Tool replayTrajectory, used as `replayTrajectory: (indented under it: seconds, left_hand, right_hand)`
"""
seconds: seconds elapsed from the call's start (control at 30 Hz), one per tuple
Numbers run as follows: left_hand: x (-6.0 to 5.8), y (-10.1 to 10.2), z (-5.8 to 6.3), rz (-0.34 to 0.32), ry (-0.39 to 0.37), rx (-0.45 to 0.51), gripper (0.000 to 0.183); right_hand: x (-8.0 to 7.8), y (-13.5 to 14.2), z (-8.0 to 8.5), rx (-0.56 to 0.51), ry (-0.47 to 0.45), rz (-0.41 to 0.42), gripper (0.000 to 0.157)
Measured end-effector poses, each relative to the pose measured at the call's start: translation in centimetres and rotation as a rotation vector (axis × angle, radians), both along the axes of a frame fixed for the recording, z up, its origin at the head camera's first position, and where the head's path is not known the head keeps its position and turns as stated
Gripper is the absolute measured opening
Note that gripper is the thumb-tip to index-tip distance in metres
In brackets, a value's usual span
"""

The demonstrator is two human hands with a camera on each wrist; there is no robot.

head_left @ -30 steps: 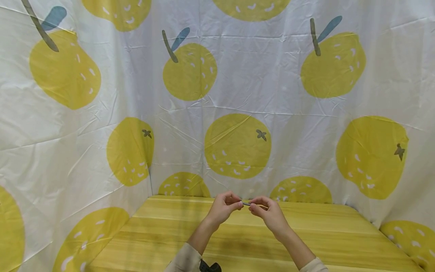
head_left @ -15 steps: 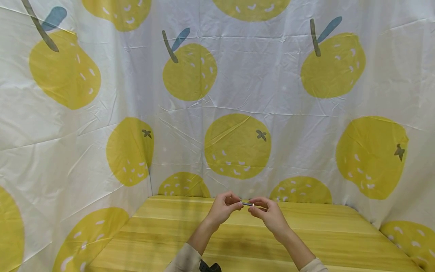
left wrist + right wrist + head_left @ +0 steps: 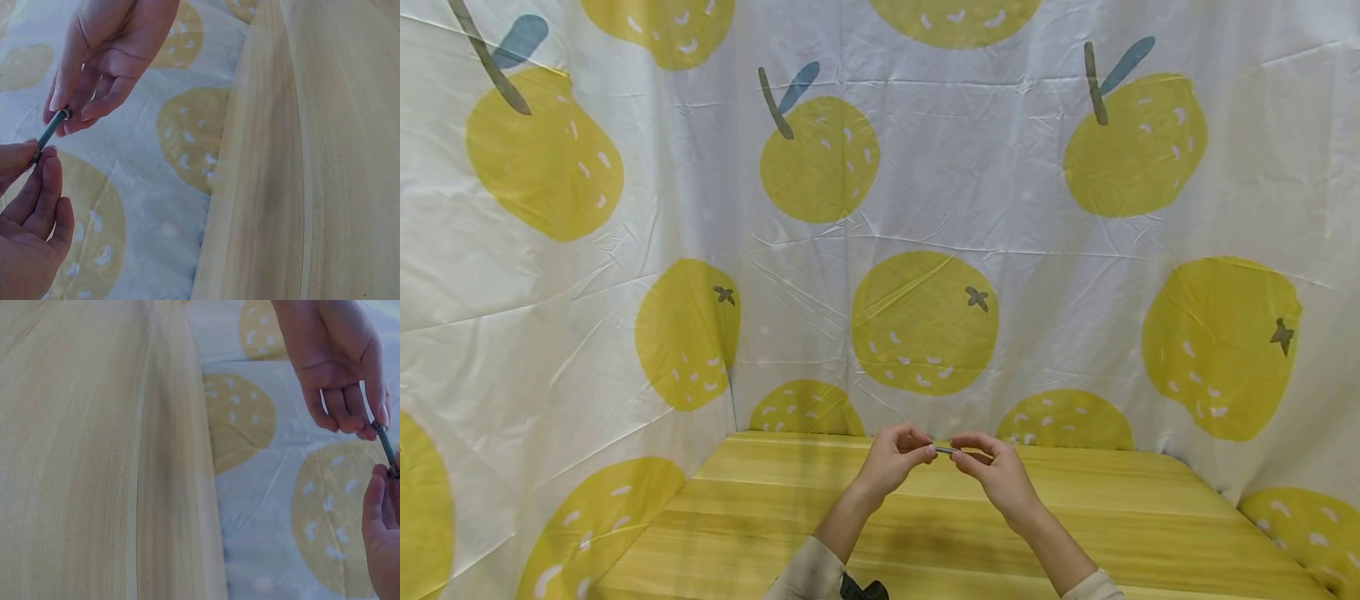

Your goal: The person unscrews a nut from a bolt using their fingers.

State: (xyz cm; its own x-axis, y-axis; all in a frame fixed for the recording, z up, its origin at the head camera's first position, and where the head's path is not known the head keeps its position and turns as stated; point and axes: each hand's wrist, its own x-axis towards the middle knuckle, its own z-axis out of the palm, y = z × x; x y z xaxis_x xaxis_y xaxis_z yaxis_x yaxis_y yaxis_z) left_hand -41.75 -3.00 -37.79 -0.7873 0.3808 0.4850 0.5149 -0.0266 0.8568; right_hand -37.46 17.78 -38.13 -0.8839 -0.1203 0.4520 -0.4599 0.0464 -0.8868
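Note:
A thin threaded metal bolt (image 3: 943,450) spans the gap between both hands, above the far part of the table. My left hand (image 3: 886,463) pinches one end of it between thumb and fingertips. At the other end sits a small nut (image 3: 67,112), pinched by the thumb and fingertips of my right hand (image 3: 997,477). The left wrist view shows the bare thread of the bolt (image 3: 49,132) between the two grips. In the right wrist view, the bolt (image 3: 385,445) lies at the frame's right edge, and fingers partly cover both its ends.
The wooden table (image 3: 925,550) lies beneath the hands. A white curtain (image 3: 940,208) printed with yellow fruit hangs behind the table and along its sides. A black strap-like object (image 3: 863,588) shows beside the left sleeve (image 3: 811,572).
Half a second ago the right fingertips had parted slightly and a shiny nut showed at the bolt's end. Now they close over it again. The left hand stays in place.

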Motion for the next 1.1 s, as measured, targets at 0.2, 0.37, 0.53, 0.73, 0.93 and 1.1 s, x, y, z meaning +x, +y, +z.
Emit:
replayTrajectory:
  seconds: [0.2,0.37,0.53,0.73,0.93,1.1]
  left_hand:
    - [-0.11,0.01,0.01,-0.001,-0.001,0.004,0.008]
    - [-0.16,0.03,-0.01,0.001,-0.002,0.004,0.007]
    - [-0.07,0.03,0.04,0.007,-0.008,0.001,0.007]
    - [-0.14,0.08,-0.02,0.017,-0.005,0.000,0.006]
    - [-0.31,0.06,-0.09,0.012,0.004,-0.004,0.007]
    - [-0.23,0.02,-0.09,0.008,0.000,-0.003,0.006]
  right_hand:
    - [0.15,0.24,0.13,0.022,-0.016,0.017,0.033]
    - [-0.05,0.24,-0.08,0.020,-0.013,0.041,0.029]
    - [-0.13,0.06,-0.19,-0.006,-0.032,0.025,0.034]
    - [-0.01,-0.19,-0.10,-0.028,-0.057,-0.001,0.035]
    - [0.06,0.07,-0.04,0.013,-0.024,0.021,0.028]
    - [0.10,-0.08,0.00,0.001,-0.027,0.030,0.033]
